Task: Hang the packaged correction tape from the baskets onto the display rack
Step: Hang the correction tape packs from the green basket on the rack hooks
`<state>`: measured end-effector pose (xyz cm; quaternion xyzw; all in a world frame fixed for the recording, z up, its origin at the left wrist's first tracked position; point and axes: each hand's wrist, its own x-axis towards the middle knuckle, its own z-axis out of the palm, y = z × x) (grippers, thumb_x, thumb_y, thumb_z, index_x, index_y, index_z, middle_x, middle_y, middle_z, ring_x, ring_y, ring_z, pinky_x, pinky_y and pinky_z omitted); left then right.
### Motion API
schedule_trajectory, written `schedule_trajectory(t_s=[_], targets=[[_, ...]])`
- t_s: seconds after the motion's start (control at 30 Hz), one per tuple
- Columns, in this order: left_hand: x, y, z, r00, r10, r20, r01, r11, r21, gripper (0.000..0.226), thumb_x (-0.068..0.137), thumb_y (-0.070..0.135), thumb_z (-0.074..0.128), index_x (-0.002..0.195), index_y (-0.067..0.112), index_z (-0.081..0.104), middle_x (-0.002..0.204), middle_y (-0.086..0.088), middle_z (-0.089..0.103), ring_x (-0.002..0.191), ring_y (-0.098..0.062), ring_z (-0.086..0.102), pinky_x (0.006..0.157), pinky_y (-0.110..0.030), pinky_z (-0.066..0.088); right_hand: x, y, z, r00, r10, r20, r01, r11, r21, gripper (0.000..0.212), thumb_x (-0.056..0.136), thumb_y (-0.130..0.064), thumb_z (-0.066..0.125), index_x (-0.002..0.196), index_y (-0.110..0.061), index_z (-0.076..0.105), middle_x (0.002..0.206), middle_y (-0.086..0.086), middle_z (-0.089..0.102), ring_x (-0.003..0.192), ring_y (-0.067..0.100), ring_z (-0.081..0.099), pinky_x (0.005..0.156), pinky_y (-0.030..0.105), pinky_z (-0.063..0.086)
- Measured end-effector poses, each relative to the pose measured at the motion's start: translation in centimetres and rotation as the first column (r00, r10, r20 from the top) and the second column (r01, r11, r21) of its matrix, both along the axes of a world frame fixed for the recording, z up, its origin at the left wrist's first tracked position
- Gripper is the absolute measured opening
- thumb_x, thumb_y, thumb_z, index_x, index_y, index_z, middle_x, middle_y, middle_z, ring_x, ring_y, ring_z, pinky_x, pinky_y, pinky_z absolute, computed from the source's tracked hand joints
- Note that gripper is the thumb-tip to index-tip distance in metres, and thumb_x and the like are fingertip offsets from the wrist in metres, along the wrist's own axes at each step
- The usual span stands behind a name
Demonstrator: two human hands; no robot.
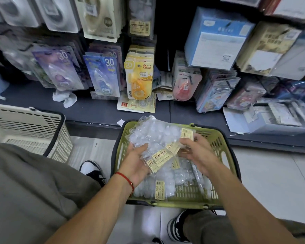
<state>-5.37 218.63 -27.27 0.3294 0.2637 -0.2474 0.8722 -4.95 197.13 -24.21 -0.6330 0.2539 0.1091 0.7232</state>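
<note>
A green basket (pixel 224 152) stands on the floor before me, holding clear blister packs of correction tape (pixel 167 184) with pale yellow labels. My left hand (pixel 136 162) holds a fanned stack of these packs (pixel 155 136) from below, raised above the basket. My right hand (pixel 196 152) grips the stack's right side, fingers curled over the labelled ends. The display rack (pixel 139 74) rises behind, hung with correction tape packs in purple, blue, yellow and pink.
A beige basket (pixel 30 127) sits to the left on the floor. Loose packs (pixel 136 104) and a crumpled white tissue (pixel 64 98) lie on the dark bottom shelf. Boxes (pixel 217 39) hang at upper right. My shoes (pixel 176 228) flank the green basket.
</note>
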Motion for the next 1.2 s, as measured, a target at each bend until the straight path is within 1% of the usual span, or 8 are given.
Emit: schedule_trajectory(t_s=[0.1,0.27,0.4,0.67,0.77,0.9,1.07,1.2], targets=[[0.2,0.3,0.7,0.993,0.042,0.112,-0.038,0.999,-0.039,0.051,0.103,0.001,0.055,0.148,0.027,0.052,0.140,-0.020,0.066,0.131,-0.048,0.060,0.096,-0.062,0.053,-0.2,1.7,0.3,0.994,0.110,-0.013,-0.109,0.959,-0.263,0.054,0.086,-0.020,0.085,0.126,-0.025,0.049,0.094,0.003,0.082,0.085,0.024,0.078,0.068,0.034,0.058],[0.8,0.8,2.6,0.981,0.046,0.190,-0.028,0.995,-0.093,0.060,0.091,0.006,0.056,0.148,0.023,0.053,0.140,-0.020,0.066,0.127,-0.046,0.062,0.093,-0.065,0.054,0.4,3.1,2.6,0.992,0.127,0.020,-0.113,0.938,-0.328,0.060,0.068,-0.033,0.098,0.111,-0.019,0.058,0.084,0.001,0.080,0.064,0.009,0.071,0.060,0.030,0.060],[1.9,1.0,5.0,0.954,0.047,0.297,-0.023,0.996,-0.084,0.057,0.090,0.014,0.067,0.144,0.024,0.052,0.141,-0.018,0.065,0.126,-0.044,0.065,0.095,-0.064,0.056,1.1,4.2,5.1,0.989,0.125,0.075,-0.090,0.926,-0.368,0.065,0.060,-0.048,0.100,0.100,-0.011,0.066,0.084,0.008,0.079,0.067,0.022,0.070,0.077,0.055,0.065],[4.8,1.8,11.4,0.861,0.079,0.503,-0.110,0.993,0.032,0.074,0.091,0.007,0.073,0.152,0.034,0.040,0.141,-0.015,0.066,0.116,-0.039,0.072,0.088,-0.060,0.061,2.4,4.9,12.2,0.915,0.295,0.276,-0.058,0.771,-0.634,0.063,0.065,-0.079,0.079,0.109,-0.036,0.064,0.092,-0.018,0.080,0.081,0.002,0.076,0.075,0.035,0.058],[6.1,2.4,14.7,0.818,0.061,0.572,-0.093,0.995,0.028,0.062,0.096,0.009,0.069,0.148,0.030,0.044,0.139,-0.014,0.068,0.122,-0.041,0.069,0.093,-0.071,0.055,3.9,4.5,15.3,0.882,0.353,0.312,-0.111,0.799,-0.591,0.051,0.070,-0.074,0.081,0.093,-0.029,0.080,0.076,-0.008,0.077,0.064,0.004,0.068,0.070,0.033,0.048],[8.2,3.8,19.1,0.750,-0.040,0.660,-0.041,0.993,0.107,0.076,0.086,0.016,0.077,0.152,0.025,0.041,0.142,-0.013,0.066,0.127,-0.041,0.065,0.103,-0.072,0.048,5.6,4.0,19.2,0.872,0.430,0.234,-0.161,0.703,-0.692,0.107,0.048,-0.097,0.073,0.092,0.001,0.072,0.085,0.022,0.072,0.074,0.021,0.059,0.071,0.037,0.043],[10.5,5.1,22.8,0.687,-0.181,0.703,0.044,0.977,0.208,0.078,0.082,0.014,0.079,0.150,0.027,0.043,0.144,-0.011,0.065,0.126,-0.036,0.067,0.100,-0.068,0.053,6.9,5.5,23.9,0.811,0.489,0.323,-0.187,0.739,-0.648,0.078,0.052,-0.068,0.086,0.121,-0.043,0.061,0.107,-0.010,0.072,0.091,0.009,0.075,0.074,0.033,0.061],[11.5,5.2,23.8,0.686,-0.214,0.696,0.083,0.972,0.218,0.084,0.078,0.018,0.083,0.151,0.032,0.043,0.143,-0.008,0.065,0.127,-0.036,0.065,0.100,-0.068,0.053,8.3,7.2,25.6,0.816,0.433,0.382,-0.025,0.688,-0.725,0.050,0.081,-0.059,0.081,0.122,-0.038,0.060,0.098,-0.007,0.073,0.079,0.001,0.074,0.070,0.027,0.055]])
